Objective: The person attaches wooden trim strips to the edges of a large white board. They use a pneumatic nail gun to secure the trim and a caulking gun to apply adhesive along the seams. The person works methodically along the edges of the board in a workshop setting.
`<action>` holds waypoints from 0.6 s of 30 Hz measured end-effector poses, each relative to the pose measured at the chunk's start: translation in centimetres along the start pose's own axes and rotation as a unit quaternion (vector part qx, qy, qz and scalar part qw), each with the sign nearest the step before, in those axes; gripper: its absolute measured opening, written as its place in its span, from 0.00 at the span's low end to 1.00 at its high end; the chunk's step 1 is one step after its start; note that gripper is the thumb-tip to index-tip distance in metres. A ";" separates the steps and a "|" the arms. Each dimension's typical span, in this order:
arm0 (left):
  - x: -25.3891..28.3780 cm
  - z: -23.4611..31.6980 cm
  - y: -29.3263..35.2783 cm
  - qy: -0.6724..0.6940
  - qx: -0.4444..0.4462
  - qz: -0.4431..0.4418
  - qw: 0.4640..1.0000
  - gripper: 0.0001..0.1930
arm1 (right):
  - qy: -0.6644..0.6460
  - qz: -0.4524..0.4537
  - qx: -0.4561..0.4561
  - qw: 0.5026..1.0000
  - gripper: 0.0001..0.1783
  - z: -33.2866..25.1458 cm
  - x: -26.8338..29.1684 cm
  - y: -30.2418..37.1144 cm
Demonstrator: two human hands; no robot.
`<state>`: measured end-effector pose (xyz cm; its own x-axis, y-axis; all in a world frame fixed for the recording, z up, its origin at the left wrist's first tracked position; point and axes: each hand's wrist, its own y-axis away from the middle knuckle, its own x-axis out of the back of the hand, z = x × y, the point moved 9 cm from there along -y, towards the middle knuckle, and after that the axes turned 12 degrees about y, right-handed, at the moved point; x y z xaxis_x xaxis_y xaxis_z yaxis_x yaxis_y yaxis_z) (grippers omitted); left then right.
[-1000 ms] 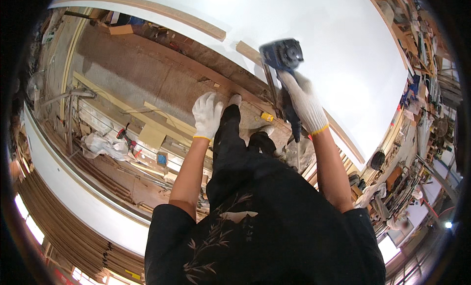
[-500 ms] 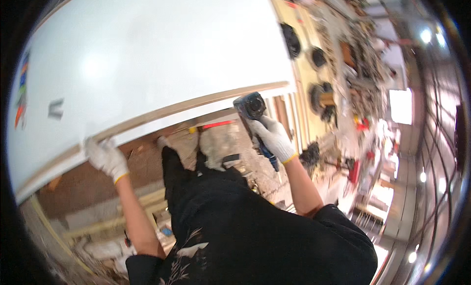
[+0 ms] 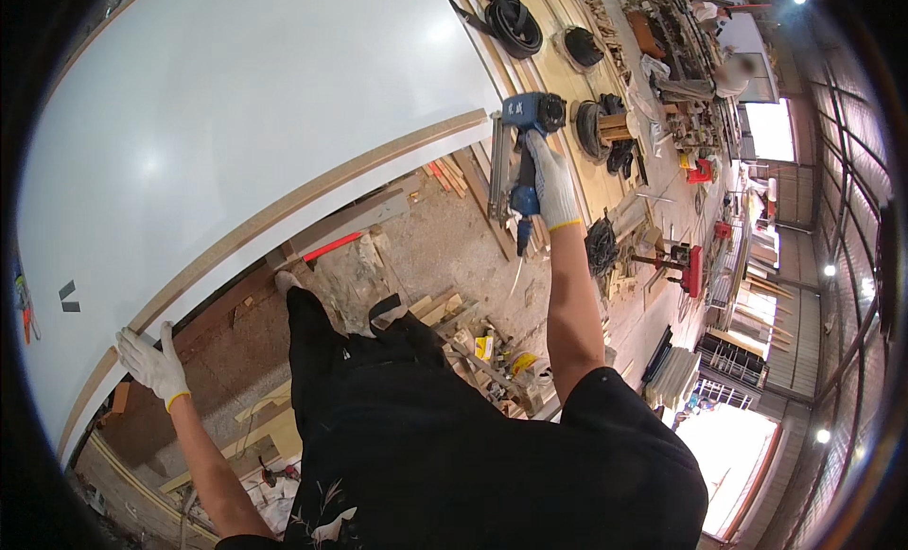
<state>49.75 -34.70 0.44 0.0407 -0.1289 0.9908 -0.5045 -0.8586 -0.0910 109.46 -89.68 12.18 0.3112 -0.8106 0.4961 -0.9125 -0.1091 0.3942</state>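
"How are the hands placed?"

"The left hand (image 3: 151, 366) is spread flat, its fingers at the near edge of the white panel (image 3: 284, 87), where the long wooden strip (image 3: 303, 209) ends close to a shorter strip (image 3: 87, 405). The right hand (image 3: 556, 181) is wrapped round the handle of a blue nail gun (image 3: 525, 176), beside the long strip's right end. I can't tell whether its nose touches."

"What's changed?"

"A second ago the left hand hung clear of the panel. Now it's on it, so I'd judge it is steadying the strips."

"And further out?"

"Two small grey strips (image 3: 68, 296) lie on the panel's left; a coiled black belt (image 3: 514, 22) lies far right."
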 end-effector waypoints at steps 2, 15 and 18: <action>0.5 0.9 -0.4 -0.028 0.012 -0.050 0.998 0.52 | -0.002 -0.007 0.018 1.000 0.25 0.8 0.1 -1.7; 2.4 3.3 -0.6 -0.013 0.000 -0.115 0.993 0.55 | -0.013 -0.051 -0.009 0.999 0.25 3.5 -2.6 -5.1; 2.6 2.7 -0.5 0.008 0.006 -0.126 0.992 0.57 | -0.033 -0.065 -0.007 0.997 0.25 2.8 -3.7 -4.0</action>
<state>52.44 -36.00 2.75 0.1508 0.0986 0.9836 -0.4700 -0.8682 0.1591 111.18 -87.85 6.57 0.4079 -0.8265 0.3880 -0.8619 -0.2084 0.4622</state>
